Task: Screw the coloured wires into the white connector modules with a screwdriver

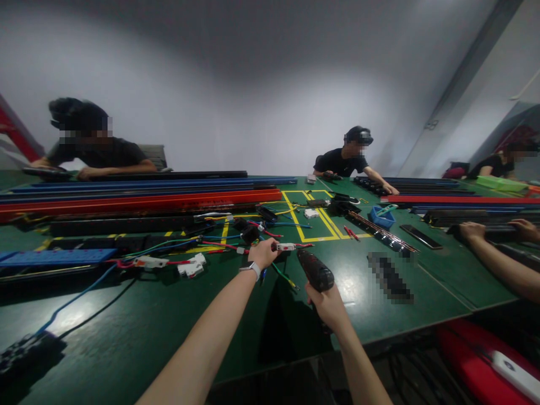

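Observation:
Near the middle of the green table (236, 315), my left hand (264, 254), with a watch at the wrist, is closed on a wire beside a small white connector (287, 247). Red wire runs out of the connector's right side. My right hand (327, 304) is wrapped round the handle of a black power tool (315, 271), whose front end is close to the right of the connector. A green wire (284, 277) lies below the connector. Farther left, another white connector (151, 262) joins red wires next to a white plastic piece (192, 266).
Long red bars (202, 198) and blue strips (54, 257) lie at left. On the right are a blue basket (382, 217), a phone (421, 236) and a blurred dark object (390, 277). Several people sit around the table; another person's hands (472, 232) hold a black bar at right.

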`<act>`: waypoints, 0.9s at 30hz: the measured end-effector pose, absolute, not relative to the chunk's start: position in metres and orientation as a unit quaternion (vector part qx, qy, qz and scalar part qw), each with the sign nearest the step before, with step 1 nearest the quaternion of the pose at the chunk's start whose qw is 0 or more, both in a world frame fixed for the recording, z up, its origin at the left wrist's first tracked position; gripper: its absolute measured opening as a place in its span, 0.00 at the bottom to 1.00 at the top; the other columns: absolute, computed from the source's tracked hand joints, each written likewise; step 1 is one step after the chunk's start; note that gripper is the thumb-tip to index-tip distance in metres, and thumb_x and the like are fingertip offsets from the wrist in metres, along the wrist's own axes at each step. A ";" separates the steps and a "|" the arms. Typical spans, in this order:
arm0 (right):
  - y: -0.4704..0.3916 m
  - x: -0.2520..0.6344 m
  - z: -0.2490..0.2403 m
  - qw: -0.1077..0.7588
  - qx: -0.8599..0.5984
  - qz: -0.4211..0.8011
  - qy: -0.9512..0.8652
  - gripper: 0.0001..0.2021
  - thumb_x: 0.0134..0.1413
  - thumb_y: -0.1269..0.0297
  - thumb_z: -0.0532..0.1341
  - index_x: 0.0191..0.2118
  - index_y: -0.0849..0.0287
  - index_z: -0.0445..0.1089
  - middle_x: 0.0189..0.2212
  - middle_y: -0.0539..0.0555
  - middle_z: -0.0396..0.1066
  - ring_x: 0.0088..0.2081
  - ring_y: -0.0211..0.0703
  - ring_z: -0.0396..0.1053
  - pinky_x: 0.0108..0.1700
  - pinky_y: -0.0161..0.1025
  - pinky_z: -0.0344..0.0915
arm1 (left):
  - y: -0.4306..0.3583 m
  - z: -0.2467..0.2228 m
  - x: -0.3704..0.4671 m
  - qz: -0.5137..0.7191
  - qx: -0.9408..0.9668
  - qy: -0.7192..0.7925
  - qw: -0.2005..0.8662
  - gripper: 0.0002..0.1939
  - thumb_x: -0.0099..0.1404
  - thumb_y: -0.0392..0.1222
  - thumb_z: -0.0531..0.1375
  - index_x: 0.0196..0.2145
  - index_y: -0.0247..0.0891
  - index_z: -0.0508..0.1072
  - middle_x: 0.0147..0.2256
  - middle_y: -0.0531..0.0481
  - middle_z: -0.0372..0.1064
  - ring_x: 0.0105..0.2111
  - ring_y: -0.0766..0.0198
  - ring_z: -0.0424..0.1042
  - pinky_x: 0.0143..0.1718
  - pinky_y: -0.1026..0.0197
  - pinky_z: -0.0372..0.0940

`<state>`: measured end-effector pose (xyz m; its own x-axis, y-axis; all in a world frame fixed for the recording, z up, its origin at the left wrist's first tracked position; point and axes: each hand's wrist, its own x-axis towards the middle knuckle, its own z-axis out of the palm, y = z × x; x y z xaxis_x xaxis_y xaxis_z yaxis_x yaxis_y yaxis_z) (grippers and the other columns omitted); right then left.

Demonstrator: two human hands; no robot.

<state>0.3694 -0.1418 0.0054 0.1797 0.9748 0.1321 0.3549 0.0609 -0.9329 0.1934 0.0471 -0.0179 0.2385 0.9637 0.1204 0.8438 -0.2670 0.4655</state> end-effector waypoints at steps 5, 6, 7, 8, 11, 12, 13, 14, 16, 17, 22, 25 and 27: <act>-0.142 0.368 0.009 0.475 -0.605 0.322 -0.551 0.11 0.53 0.64 0.59 0.21 0.55 0.67 0.20 0.49 0.66 0.26 0.42 0.66 0.33 0.38 0.62 | 0.047 -0.020 0.193 0.206 0.776 0.577 0.151 0.16 0.64 0.54 0.64 0.48 0.51 0.77 0.47 0.52 0.79 0.46 0.57 0.76 0.44 0.59 0.66; -0.142 0.367 0.010 0.476 -0.605 0.323 -0.551 0.11 0.53 0.64 0.59 0.21 0.55 0.67 0.20 0.49 0.66 0.26 0.42 0.66 0.33 0.38 0.62 | 0.048 -0.020 0.193 0.206 0.776 0.577 0.151 0.16 0.64 0.54 0.64 0.48 0.51 0.77 0.47 0.52 0.79 0.47 0.57 0.76 0.44 0.60 0.66; -0.143 0.367 0.010 0.478 -0.604 0.323 -0.550 0.11 0.53 0.65 0.59 0.21 0.55 0.67 0.20 0.49 0.66 0.26 0.42 0.66 0.33 0.38 0.62 | 0.048 -0.020 0.193 0.204 0.775 0.578 0.152 0.16 0.64 0.54 0.65 0.48 0.51 0.77 0.47 0.52 0.79 0.47 0.57 0.76 0.44 0.60 0.66; -0.143 0.367 0.010 0.479 -0.604 0.323 -0.549 0.11 0.53 0.65 0.59 0.21 0.55 0.67 0.20 0.49 0.66 0.26 0.42 0.66 0.32 0.38 0.62 | 0.048 -0.020 0.193 0.202 0.775 0.579 0.152 0.16 0.63 0.54 0.65 0.48 0.51 0.77 0.47 0.52 0.79 0.47 0.56 0.76 0.44 0.59 0.66; -0.143 0.368 0.009 0.481 -0.603 0.325 -0.547 0.12 0.53 0.65 0.59 0.20 0.55 0.66 0.20 0.49 0.67 0.26 0.42 0.66 0.33 0.38 0.62 | 0.048 -0.020 0.194 0.200 0.774 0.582 0.149 0.17 0.63 0.55 0.65 0.48 0.51 0.77 0.47 0.52 0.79 0.47 0.56 0.76 0.45 0.59 0.66; -0.143 0.368 0.009 0.482 -0.603 0.328 -0.544 0.11 0.53 0.65 0.59 0.21 0.55 0.67 0.20 0.49 0.67 0.26 0.42 0.67 0.33 0.38 0.63 | 0.048 -0.020 0.194 0.199 0.774 0.583 0.149 0.17 0.63 0.55 0.65 0.48 0.51 0.77 0.47 0.52 0.79 0.47 0.56 0.76 0.45 0.59 0.66; -0.143 0.368 0.008 0.483 -0.604 0.330 -0.540 0.10 0.53 0.65 0.59 0.22 0.56 0.68 0.20 0.49 0.67 0.26 0.42 0.67 0.33 0.38 0.63 | 0.048 -0.020 0.194 0.197 0.774 0.583 0.149 0.17 0.63 0.55 0.65 0.48 0.51 0.77 0.47 0.51 0.79 0.47 0.56 0.76 0.45 0.59 0.65; -0.143 0.369 0.007 0.486 -0.605 0.332 -0.536 0.08 0.53 0.64 0.59 0.24 0.56 0.69 0.20 0.49 0.67 0.26 0.43 0.67 0.33 0.38 0.63 | 0.048 -0.019 0.194 0.195 0.774 0.584 0.151 0.17 0.63 0.55 0.65 0.48 0.51 0.77 0.47 0.51 0.79 0.47 0.56 0.76 0.45 0.59 0.65; -0.142 0.369 0.006 0.487 -0.607 0.334 -0.532 0.07 0.53 0.64 0.60 0.26 0.56 0.70 0.20 0.48 0.67 0.26 0.43 0.67 0.32 0.38 0.63 | 0.048 -0.019 0.194 0.192 0.773 0.585 0.153 0.17 0.63 0.55 0.65 0.48 0.51 0.77 0.47 0.51 0.79 0.47 0.56 0.76 0.45 0.59 0.65; -0.142 0.369 0.005 0.485 -0.608 0.332 -0.533 0.07 0.53 0.64 0.60 0.26 0.56 0.70 0.20 0.48 0.67 0.26 0.43 0.67 0.32 0.38 0.63 | 0.047 -0.019 0.194 0.193 0.773 0.585 0.152 0.17 0.63 0.56 0.64 0.48 0.51 0.77 0.47 0.51 0.79 0.46 0.56 0.76 0.45 0.59 0.65; -0.142 0.369 0.005 0.480 -0.605 0.327 -0.545 0.08 0.54 0.64 0.60 0.25 0.56 0.69 0.20 0.48 0.67 0.26 0.43 0.67 0.33 0.38 0.64 | 0.048 -0.019 0.193 0.198 0.774 0.583 0.146 0.17 0.63 0.56 0.64 0.48 0.52 0.77 0.46 0.52 0.79 0.46 0.55 0.76 0.44 0.58 0.66; -0.142 0.369 0.005 0.482 -0.603 0.330 -0.544 0.08 0.54 0.64 0.60 0.25 0.56 0.69 0.20 0.48 0.67 0.27 0.44 0.67 0.33 0.39 0.64 | 0.048 -0.019 0.193 0.199 0.774 0.584 0.147 0.17 0.63 0.56 0.64 0.49 0.52 0.77 0.46 0.52 0.79 0.47 0.55 0.76 0.45 0.58 0.66; -0.142 0.369 0.006 0.483 -0.604 0.331 -0.541 0.08 0.54 0.64 0.60 0.25 0.56 0.69 0.20 0.48 0.67 0.26 0.44 0.67 0.33 0.39 0.64 | 0.048 -0.019 0.193 0.199 0.775 0.581 0.149 0.17 0.63 0.56 0.64 0.49 0.52 0.77 0.46 0.52 0.79 0.46 0.56 0.76 0.45 0.58 0.66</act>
<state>0.3689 -0.1419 0.0057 0.1949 0.9730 0.1233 0.3344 0.0523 -0.9410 0.1933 0.0482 -0.0194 0.2443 0.9601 0.1361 0.8416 -0.2797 0.4620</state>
